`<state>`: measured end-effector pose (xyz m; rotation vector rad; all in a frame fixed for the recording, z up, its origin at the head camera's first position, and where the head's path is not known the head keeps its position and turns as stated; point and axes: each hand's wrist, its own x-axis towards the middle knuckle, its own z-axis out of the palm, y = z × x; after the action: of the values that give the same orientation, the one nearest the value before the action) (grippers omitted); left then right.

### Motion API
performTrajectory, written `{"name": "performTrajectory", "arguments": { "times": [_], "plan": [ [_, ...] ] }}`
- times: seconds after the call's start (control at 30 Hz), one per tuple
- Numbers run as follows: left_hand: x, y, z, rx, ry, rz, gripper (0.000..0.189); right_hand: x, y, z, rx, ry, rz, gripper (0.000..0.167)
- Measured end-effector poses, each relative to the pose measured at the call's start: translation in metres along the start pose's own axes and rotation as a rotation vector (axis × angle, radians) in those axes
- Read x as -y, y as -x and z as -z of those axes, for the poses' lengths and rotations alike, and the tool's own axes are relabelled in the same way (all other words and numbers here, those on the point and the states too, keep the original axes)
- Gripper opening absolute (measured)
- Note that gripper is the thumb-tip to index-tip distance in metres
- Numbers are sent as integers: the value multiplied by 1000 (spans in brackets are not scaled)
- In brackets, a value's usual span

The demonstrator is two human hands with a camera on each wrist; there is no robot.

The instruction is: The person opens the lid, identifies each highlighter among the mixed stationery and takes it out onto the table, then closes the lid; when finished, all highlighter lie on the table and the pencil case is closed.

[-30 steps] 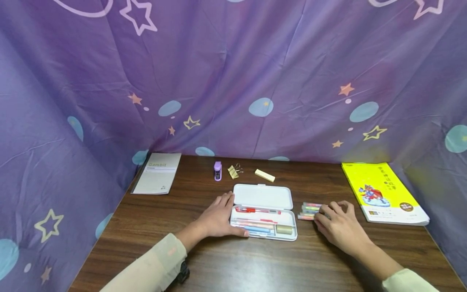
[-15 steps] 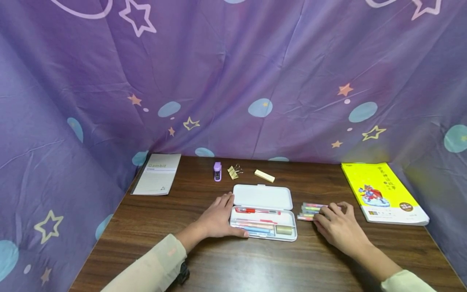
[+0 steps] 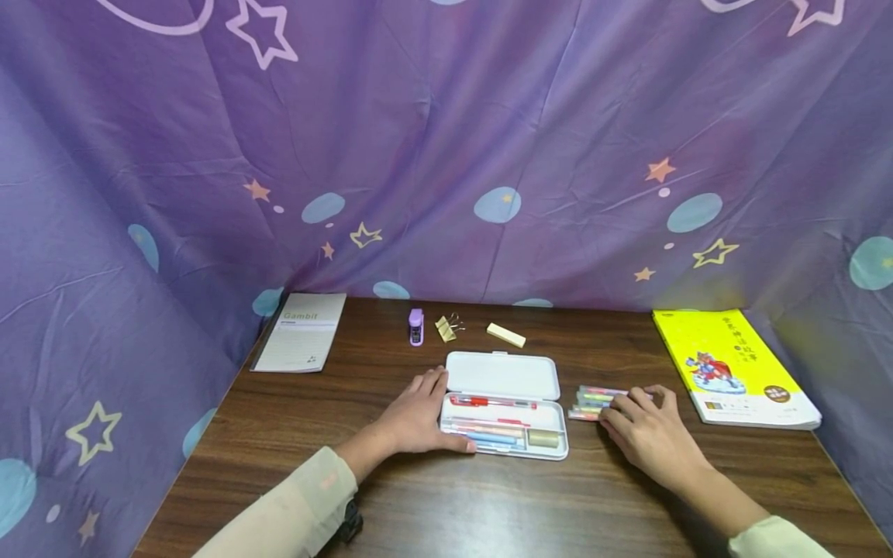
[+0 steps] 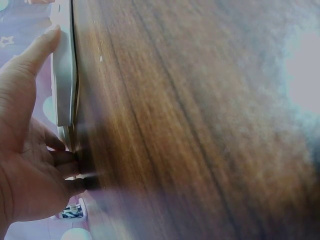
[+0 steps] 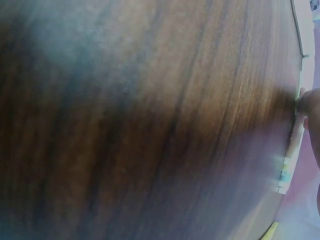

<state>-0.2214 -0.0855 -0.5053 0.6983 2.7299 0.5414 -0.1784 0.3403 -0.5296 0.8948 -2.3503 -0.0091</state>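
Observation:
In the head view an open white pencil case (image 3: 502,377) lies on the table, lid folded back. Inside are a red pen (image 3: 481,402), slim pens or pencils with a blue one in front, and a greenish block (image 3: 543,439). My left hand (image 3: 417,417) holds the case's left end, thumb along the near edge and fingers at the far left side; the left wrist view shows the thumb on the case wall (image 4: 64,85). To the right, my right hand (image 3: 650,434) grips several slim coloured pens (image 3: 591,398) lying side by side, its curled fingers covering their middle.
Behind the case stand a purple stapler (image 3: 416,328), a gold binder clip (image 3: 446,328) and a pale yellow eraser-like bar (image 3: 505,335). A grey notebook (image 3: 301,333) lies far left, a yellow book (image 3: 732,364) far right. A purple patterned curtain (image 3: 446,155) borders the table.
The right hand's fingers have shifted very slightly to the right, showing a little more of the pens. The left hand and the pencil case stay in place.

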Motion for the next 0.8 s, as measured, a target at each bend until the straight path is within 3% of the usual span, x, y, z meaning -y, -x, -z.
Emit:
{"name": "performTrajectory", "arguments": {
  "times": [0.6, 0.8],
  "plan": [
    [0, 0, -1, -6, -4, -6, 142, 0, 0, -1, -8, -9, 2, 67],
    [0, 0, 0, -5, -4, -7, 142, 4, -8, 0, -23, -15, -4, 60]
  ]
}}
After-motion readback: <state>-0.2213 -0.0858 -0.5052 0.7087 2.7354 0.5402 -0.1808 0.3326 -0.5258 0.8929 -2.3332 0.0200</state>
